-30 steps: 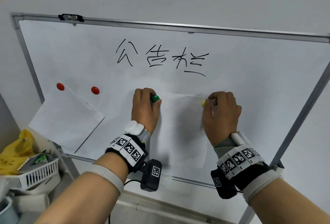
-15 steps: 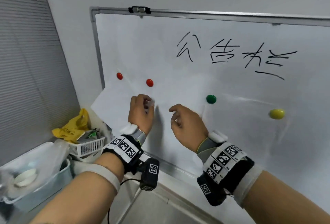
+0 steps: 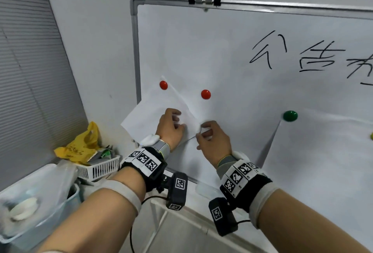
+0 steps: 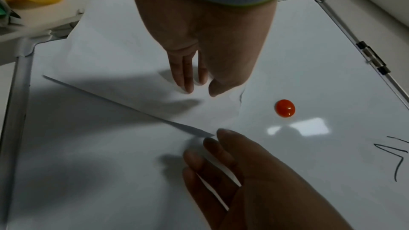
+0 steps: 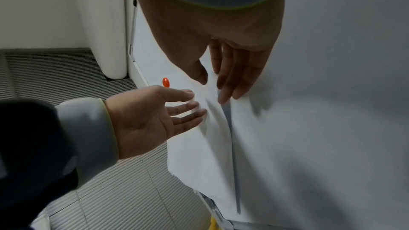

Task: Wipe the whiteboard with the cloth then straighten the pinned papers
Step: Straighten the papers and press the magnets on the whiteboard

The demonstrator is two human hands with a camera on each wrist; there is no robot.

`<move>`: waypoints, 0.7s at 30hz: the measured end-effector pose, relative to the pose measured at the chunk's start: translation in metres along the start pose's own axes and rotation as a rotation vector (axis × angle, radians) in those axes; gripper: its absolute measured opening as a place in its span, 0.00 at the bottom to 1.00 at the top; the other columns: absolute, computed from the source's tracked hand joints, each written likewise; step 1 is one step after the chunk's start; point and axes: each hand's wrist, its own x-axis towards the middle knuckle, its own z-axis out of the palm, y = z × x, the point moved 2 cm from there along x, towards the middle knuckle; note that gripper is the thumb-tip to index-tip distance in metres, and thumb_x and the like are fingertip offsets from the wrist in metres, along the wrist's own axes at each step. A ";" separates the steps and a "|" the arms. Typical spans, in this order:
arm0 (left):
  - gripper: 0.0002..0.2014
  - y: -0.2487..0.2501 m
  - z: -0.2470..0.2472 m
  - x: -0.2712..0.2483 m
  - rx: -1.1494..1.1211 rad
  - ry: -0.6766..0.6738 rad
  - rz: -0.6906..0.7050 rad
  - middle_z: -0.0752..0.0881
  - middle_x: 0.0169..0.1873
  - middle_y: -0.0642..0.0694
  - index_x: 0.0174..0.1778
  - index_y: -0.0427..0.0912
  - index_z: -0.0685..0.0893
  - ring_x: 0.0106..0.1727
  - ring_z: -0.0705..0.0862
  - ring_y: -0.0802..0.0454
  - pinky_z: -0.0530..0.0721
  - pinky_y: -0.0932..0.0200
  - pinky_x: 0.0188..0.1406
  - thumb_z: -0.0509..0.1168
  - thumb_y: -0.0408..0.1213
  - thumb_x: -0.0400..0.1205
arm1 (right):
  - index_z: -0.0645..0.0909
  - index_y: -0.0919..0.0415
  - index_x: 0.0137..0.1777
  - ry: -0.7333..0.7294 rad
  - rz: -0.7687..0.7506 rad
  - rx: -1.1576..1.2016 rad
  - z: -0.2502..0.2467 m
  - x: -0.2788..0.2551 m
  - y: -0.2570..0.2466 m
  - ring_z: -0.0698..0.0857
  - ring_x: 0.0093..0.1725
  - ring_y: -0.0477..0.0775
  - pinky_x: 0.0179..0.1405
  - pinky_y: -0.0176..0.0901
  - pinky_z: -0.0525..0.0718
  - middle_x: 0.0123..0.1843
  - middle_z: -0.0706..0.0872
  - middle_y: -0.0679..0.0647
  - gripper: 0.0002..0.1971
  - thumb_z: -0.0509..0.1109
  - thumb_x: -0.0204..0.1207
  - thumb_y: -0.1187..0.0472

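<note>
The whiteboard (image 3: 222,36) bears black writing at its upper right. A white paper (image 3: 145,117) hangs tilted at its lower left, overhanging the frame, with a red magnet (image 3: 163,85) on its top corner. A second red magnet (image 3: 205,94) sits on bare board beside it. My left hand (image 3: 177,119) presses straight fingers flat on the sheet (image 4: 124,69). My right hand (image 3: 202,129) pinches the sheet's right corner between thumb and fingers (image 5: 225,85). No cloth is in view.
A green magnet (image 3: 290,115) pins another sheet (image 3: 314,162) to the right; a yellow magnet (image 3: 371,136) shows at the edge. Left of the board stand a yellow bag (image 3: 80,145), a white basket (image 3: 99,169) and a plastic bin (image 3: 34,198) under window blinds (image 3: 26,71).
Both hands let go of the green and yellow magnets and moved left to the tilted paper. The right hand has taken hold of its corner; my view swung left.
</note>
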 end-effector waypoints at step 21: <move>0.08 0.093 0.013 0.004 0.073 0.242 0.342 0.82 0.46 0.52 0.50 0.51 0.82 0.38 0.83 0.62 0.87 0.54 0.45 0.72 0.43 0.77 | 0.77 0.49 0.40 0.144 -0.201 -0.337 -0.054 0.019 -0.037 0.89 0.35 0.54 0.44 0.52 0.87 0.35 0.90 0.48 0.07 0.63 0.78 0.51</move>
